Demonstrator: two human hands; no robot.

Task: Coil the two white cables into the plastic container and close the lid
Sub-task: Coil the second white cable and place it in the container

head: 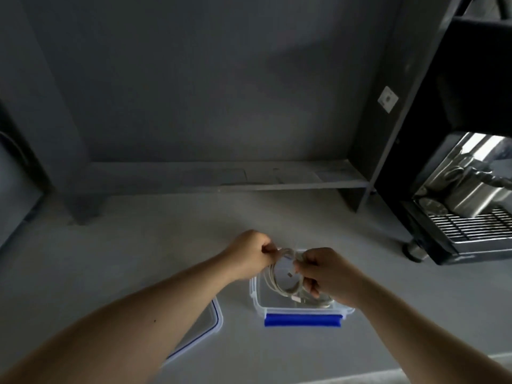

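A clear plastic container [260,303] with a blue clip on its near side stands open on the grey counter. Just above it, both hands hold a coil of white cable [279,284] made of several loops. My left hand [249,253] pinches the coil's upper left part. My right hand [327,275] grips its right side, fingers curled around the loops. A small connector shows inside the loop. I cannot tell whether the coil holds one cable or two. The clear lid [213,325] with a blue seal lies flat to the left, partly hidden under my left forearm.
A black and steel coffee machine [460,195] with a drip grate stands at the right. A low grey shelf [221,178] runs along the back wall. A dark object sits at the far left edge. The counter's front edge runs close below my forearms.
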